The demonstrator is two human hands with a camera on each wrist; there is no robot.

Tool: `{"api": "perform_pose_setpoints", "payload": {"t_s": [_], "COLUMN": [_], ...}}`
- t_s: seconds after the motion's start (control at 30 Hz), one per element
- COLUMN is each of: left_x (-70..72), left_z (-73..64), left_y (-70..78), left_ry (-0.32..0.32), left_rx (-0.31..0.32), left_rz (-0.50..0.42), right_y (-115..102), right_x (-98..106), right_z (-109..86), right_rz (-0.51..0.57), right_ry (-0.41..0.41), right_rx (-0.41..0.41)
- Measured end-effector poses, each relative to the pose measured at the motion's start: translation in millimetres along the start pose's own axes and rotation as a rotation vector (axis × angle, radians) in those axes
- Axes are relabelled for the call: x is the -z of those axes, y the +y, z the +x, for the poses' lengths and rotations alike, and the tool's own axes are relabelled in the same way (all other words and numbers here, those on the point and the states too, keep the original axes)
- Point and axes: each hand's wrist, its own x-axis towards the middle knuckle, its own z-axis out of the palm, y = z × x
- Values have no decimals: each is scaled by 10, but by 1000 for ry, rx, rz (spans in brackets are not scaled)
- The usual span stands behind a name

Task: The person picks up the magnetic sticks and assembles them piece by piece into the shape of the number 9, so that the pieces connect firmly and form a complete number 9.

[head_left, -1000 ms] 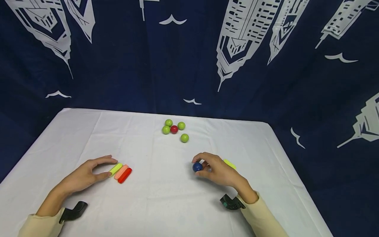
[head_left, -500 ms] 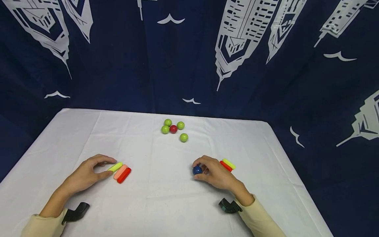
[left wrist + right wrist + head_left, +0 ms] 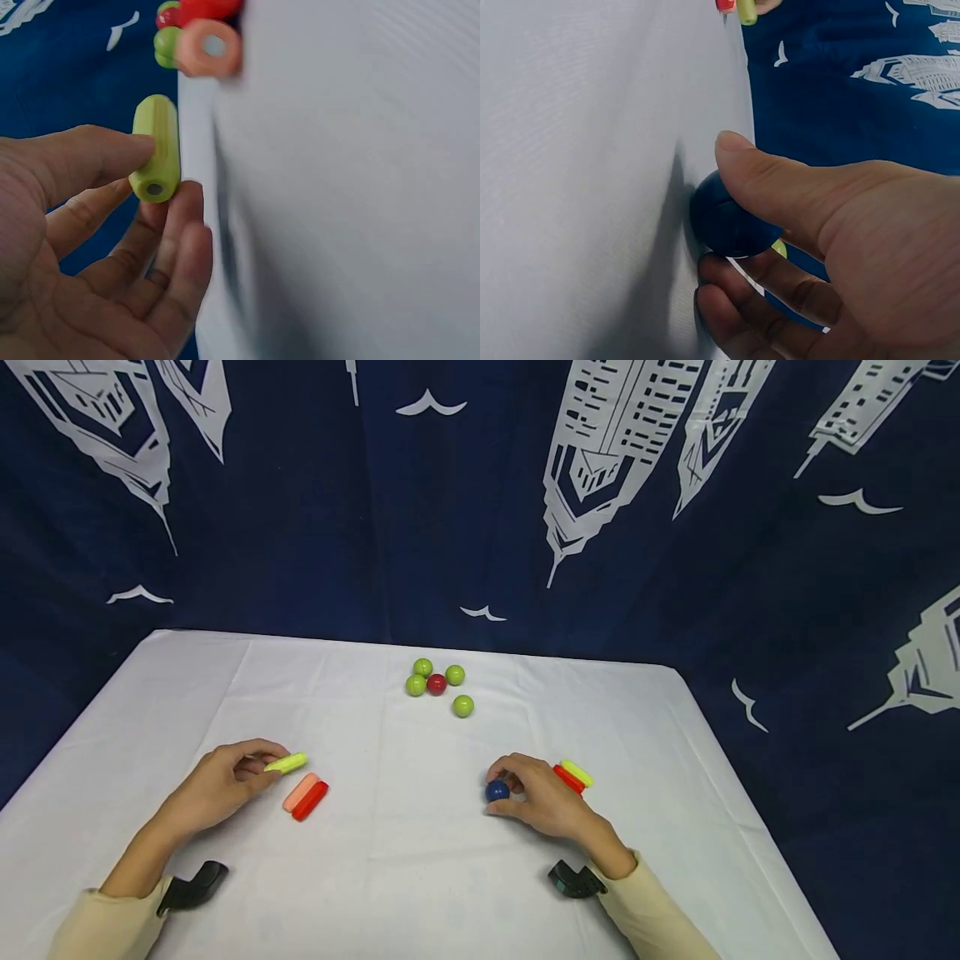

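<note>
In the head view my left hand [image 3: 217, 787] pinches a yellow magnetic stick [image 3: 288, 763] between thumb and fingers. The left wrist view shows the thumb on the side of this stick [image 3: 157, 146], which has a grey disc in its end. Just right of that hand, an orange stick [image 3: 301, 792] and a red stick [image 3: 311, 801] lie side by side on the table. My right hand [image 3: 546, 800] grips a blue ball [image 3: 497, 790] between thumb and fingers, close to the cloth; whether they touch I cannot tell.
Toward the back of the white table [image 3: 405, 877] sit several green balls [image 3: 462, 706] around a red ball [image 3: 437, 684]. Behind my right hand lie another red stick [image 3: 568, 779], partly hidden, and another yellow stick [image 3: 577, 772]. A dark blue printed cloth [image 3: 300, 527] hangs beyond the table.
My left hand has taken the yellow stick off the orange one's side and moved it slightly away and up. My right hand keeps the blue ball, shifted slightly, uncovering the red stick behind it.
</note>
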Motion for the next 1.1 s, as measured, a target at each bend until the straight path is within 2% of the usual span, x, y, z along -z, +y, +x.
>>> {"api": "perform_pose_setpoints", "payload": {"t_s": [0.1,0.27,0.43,0.57,0.8,0.9,1.1], "left_x": [3,-103,-299,-503,-853,-961,-1142], "left_z": [46,171,331,437,578,620,629], "left_y": [136,435,713,874,1075,1146,1201], "left_ry": [8,-30,-75,-111,-205,-241,-269], "left_rx": [3,-10,-16,-56,-123,-125,-126], "left_rz": [-49,-189,-314,-342,-404,-432,-411], "right_y": [3,7,-13,-22,-48,-39,9], "right_x": [-2,18,39,27,-9,-18,-35], "right_z": [33,83,155,201,262,266,259], "right_rz": [-2,-23,-24,-13,-1,8,32], "right_ry": [1,11,20,11,1,3,26], "right_rx": [-1,-9,-1,-2,-20,-20,-14]}}
